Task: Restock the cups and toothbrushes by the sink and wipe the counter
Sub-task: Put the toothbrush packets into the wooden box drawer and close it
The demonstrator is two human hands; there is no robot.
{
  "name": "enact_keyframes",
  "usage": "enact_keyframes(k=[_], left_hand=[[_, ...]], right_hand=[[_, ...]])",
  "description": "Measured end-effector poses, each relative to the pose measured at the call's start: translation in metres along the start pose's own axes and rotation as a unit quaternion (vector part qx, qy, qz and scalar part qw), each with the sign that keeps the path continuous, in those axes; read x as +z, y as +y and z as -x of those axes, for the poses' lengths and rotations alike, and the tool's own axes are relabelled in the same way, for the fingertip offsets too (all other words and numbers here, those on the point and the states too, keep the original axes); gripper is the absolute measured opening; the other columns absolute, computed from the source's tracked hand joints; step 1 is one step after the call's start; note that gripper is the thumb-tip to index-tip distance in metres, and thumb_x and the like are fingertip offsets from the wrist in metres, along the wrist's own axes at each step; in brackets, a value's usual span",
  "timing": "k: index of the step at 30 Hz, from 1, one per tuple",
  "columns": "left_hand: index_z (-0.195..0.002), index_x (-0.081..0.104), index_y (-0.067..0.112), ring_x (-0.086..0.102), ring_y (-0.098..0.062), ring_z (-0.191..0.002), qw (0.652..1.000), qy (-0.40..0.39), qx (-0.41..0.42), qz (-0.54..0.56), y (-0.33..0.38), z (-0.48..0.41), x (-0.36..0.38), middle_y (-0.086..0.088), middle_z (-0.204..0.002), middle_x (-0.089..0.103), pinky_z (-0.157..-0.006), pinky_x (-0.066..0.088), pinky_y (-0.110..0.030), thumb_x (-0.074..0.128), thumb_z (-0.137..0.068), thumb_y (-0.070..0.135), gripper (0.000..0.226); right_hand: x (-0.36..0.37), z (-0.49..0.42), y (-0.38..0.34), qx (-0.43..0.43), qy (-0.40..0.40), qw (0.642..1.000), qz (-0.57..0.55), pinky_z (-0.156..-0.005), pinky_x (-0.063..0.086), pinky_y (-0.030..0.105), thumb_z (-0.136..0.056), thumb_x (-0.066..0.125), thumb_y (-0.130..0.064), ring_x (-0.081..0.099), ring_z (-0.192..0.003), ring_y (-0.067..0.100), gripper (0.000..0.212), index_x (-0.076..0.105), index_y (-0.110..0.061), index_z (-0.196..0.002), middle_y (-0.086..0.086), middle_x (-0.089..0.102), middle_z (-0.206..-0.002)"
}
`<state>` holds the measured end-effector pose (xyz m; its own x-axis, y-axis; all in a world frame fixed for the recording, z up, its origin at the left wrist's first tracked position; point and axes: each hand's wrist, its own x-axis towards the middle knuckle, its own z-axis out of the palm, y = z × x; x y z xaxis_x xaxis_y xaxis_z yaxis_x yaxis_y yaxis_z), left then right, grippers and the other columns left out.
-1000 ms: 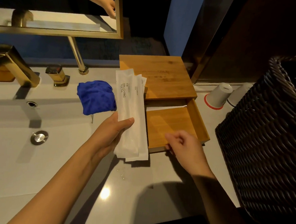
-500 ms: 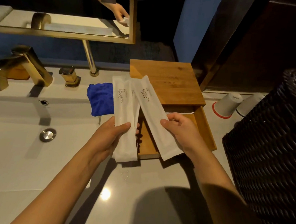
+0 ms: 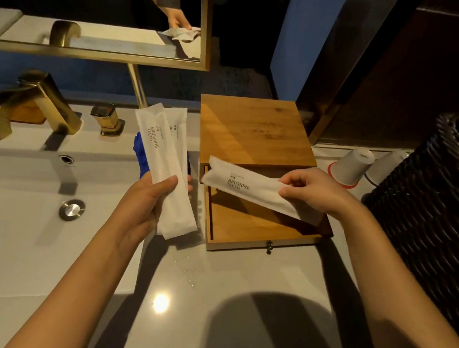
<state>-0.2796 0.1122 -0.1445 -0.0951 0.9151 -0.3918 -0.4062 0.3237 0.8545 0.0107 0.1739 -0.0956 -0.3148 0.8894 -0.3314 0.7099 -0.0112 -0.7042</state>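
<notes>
My left hand (image 3: 151, 196) grips two white toothbrush packets (image 3: 167, 167) printed "BRUSHING TEETH", held upright over the counter left of the wooden box. My right hand (image 3: 313, 189) pinches a single toothbrush packet (image 3: 246, 187) by its right end and holds it crosswise above the pulled-out wooden drawer (image 3: 249, 223). The drawer belongs to a wooden box (image 3: 255, 129) and shows a bare bottom. Two white cups (image 3: 351, 165) stand upside down to the right of the box. A blue cloth (image 3: 141, 155) lies mostly hidden behind the left-hand packets.
A white sink basin (image 3: 31, 229) with a metal drain (image 3: 71, 210) and gold faucet (image 3: 36, 103) is on the left. A dark woven basket (image 3: 430, 218) stands at the right edge. Water droplets (image 3: 187, 273) dot the grey counter. A mirror (image 3: 98, 18) hangs behind.
My right hand left the drawer front, took one packet from the bundle in my left hand and swung it rightward to lie crosswise over the open drawer.
</notes>
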Motion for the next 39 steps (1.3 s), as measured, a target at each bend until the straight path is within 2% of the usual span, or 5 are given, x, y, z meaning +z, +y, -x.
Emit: enact_keyframes(k=[14,21,25,31,39], left_hand=[[-0.111,0.054,0.027,0.072,-0.014,-0.076,1.000,0.014,-0.011,-0.007,-0.001,0.004,-0.004,-0.003,-0.093,0.070,-0.054,0.058,-0.032,0.061,-0.084,0.017,0.029],[-0.107,0.056,0.027,0.072,-0.016,-0.080,1.000,0.011,-0.009,-0.006,-0.004,-0.001,0.003,0.001,-0.086,0.075,-0.056,0.059,-0.033,0.063,-0.084,0.016,0.026],[-0.107,0.056,0.028,0.072,-0.018,-0.084,1.000,0.019,-0.015,0.000,-0.007,-0.002,0.006,-0.004,-0.095,0.072,-0.060,0.060,-0.037,0.065,-0.082,0.018,0.029],[-0.102,0.057,0.029,0.072,-0.017,-0.081,1.000,0.013,-0.013,0.000,-0.009,-0.001,0.008,0.001,-0.082,0.076,-0.054,0.058,-0.034,0.066,-0.082,0.017,0.025],[-0.101,0.057,0.027,0.072,-0.017,-0.077,1.000,-0.009,-0.009,0.006,-0.012,0.004,0.015,0.003,-0.076,0.075,-0.051,0.056,-0.034,0.064,-0.082,0.017,0.023]], right_hand=[[0.003,-0.030,0.029,0.002,-0.127,0.979,0.161,-0.080,0.048,0.032,-0.089,0.057,-0.017,0.058,-0.090,0.019,0.013,0.067,-0.014,-0.096,0.007,0.064,-0.096],[0.018,-0.031,0.029,0.033,-0.190,0.963,0.187,-0.064,0.042,0.020,-0.089,0.057,-0.018,0.056,-0.077,0.008,0.022,0.059,-0.034,-0.074,-0.007,0.059,-0.081],[0.027,-0.028,0.036,0.051,-0.208,0.957,0.195,-0.069,0.046,0.022,-0.089,0.057,-0.018,0.058,-0.085,0.013,0.014,0.063,-0.029,-0.084,-0.004,0.061,-0.088],[0.027,-0.030,0.033,0.051,-0.200,0.959,0.195,-0.071,0.048,0.023,-0.088,0.058,-0.017,0.059,-0.088,0.013,0.021,0.060,-0.036,-0.078,-0.005,0.061,-0.091],[0.045,-0.026,0.039,0.048,-0.098,0.967,0.232,-0.064,0.044,0.020,-0.082,0.064,-0.013,0.056,-0.086,0.016,0.010,0.062,-0.019,-0.090,0.000,0.057,-0.095]])
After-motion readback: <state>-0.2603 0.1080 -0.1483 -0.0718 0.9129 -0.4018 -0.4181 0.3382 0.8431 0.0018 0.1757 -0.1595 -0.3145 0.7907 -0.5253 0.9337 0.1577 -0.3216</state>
